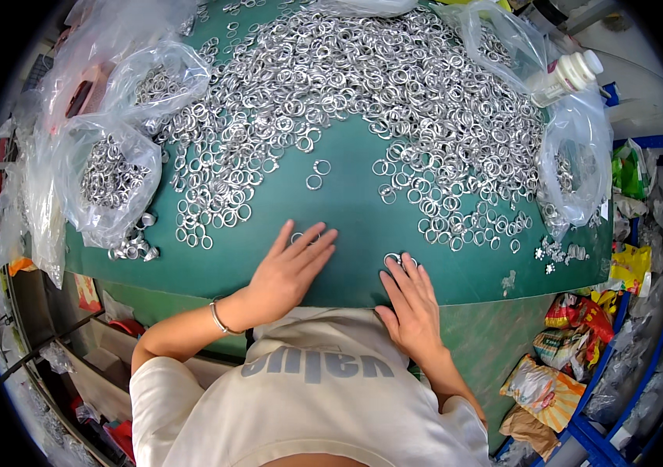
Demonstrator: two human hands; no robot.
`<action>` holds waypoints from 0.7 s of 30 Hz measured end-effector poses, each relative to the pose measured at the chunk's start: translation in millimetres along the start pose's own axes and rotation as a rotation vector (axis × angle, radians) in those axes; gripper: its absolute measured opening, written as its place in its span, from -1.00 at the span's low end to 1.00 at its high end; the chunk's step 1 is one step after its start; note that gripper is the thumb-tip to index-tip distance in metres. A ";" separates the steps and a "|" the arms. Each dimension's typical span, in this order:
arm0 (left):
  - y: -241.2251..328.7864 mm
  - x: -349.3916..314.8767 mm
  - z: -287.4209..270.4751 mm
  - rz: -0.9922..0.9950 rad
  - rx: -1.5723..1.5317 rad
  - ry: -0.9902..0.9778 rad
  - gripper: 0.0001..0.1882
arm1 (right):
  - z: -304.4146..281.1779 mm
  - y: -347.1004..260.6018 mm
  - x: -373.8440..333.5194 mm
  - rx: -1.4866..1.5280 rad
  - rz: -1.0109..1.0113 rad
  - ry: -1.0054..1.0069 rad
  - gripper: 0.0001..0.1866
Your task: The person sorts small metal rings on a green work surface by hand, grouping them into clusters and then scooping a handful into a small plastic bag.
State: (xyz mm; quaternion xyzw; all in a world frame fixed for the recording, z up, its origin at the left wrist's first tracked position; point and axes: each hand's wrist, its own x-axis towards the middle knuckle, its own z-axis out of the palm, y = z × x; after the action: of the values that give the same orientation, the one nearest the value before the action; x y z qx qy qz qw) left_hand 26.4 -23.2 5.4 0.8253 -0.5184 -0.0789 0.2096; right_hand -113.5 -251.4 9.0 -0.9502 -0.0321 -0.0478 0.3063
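My left hand (291, 268) lies palm down over the green tabletop (355, 218), its fingers spread. A silver ring (297, 237) shows between those fingers, partly covered. To the right, my right hand (411, 307) reaches over the table's near edge with fingers stretched out. Its fingertips rest on or just above a couple of silver rings (391, 258), partly hidden by them. Beyond both hands, two loose rings (314, 182) lie by themselves. A wide heap of silver rings (355, 66) curves across the far part of the table and down both sides.
Clear plastic bags of rings stand at the left (113, 175) and right (573, 156). A white bottle (569, 76) leans at the far right. Small metal pieces (561, 253) lie near the right edge. Colourful packets (545, 389) sit by a blue frame (592, 440) at lower right.
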 end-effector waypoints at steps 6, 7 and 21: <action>-4.7 17.7 -15.6 -0.156 -0.112 0.136 -0.55 | -8.4 16.5 7.8 -0.062 0.096 0.423 -0.72; -6.0 26.2 -16.4 -0.150 -0.095 0.153 -0.55 | -8.7 14.0 9.9 -0.093 0.091 0.358 -0.71; 17.8 47.4 4.4 -0.013 -0.227 0.016 -0.42 | -22.4 45.2 21.9 -0.496 0.325 0.442 -0.79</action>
State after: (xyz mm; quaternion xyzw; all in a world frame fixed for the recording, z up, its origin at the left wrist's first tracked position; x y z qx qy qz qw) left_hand 31.6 -73.2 13.2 0.8000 -0.4993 -0.1319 0.3054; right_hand -89.2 -300.4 3.4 -0.9549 0.1988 -0.2091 0.0696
